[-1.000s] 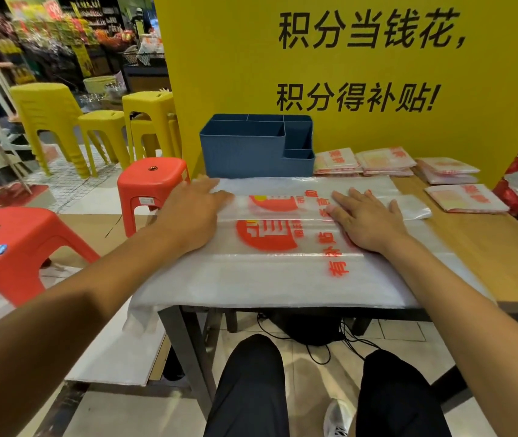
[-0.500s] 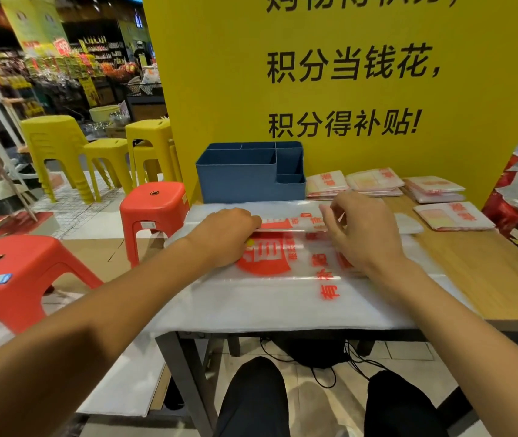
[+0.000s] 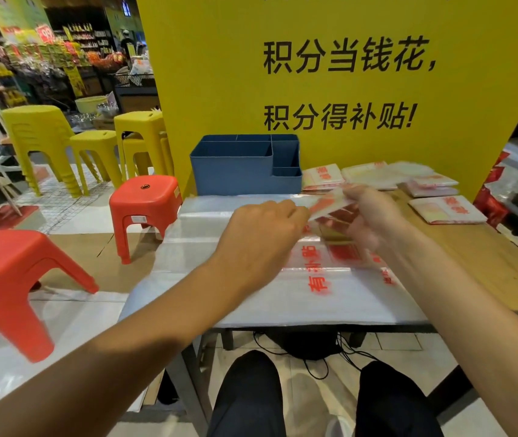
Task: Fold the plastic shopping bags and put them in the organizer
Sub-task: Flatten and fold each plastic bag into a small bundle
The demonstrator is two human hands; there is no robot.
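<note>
Thin glossy plastic over matt wood

You hold a filmy, translucent plastic bag (image 3: 330, 205) printed in red above a glossy clear plastic sheet (image 3: 251, 298) that covers your wood-grain table (image 3: 484, 263); the blue organizer (image 3: 235, 171) is smooth matt plastic, the red stool (image 3: 144, 197) shiny moulded plastic, and the yellow board (image 3: 314, 89) behind looks matt.

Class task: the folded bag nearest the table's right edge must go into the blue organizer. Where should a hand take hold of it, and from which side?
Pinch the near edge of the folded bag, coming from the person's side with the right hand. It lies flat and alone on the table, so only its edges offer purchase.
</note>
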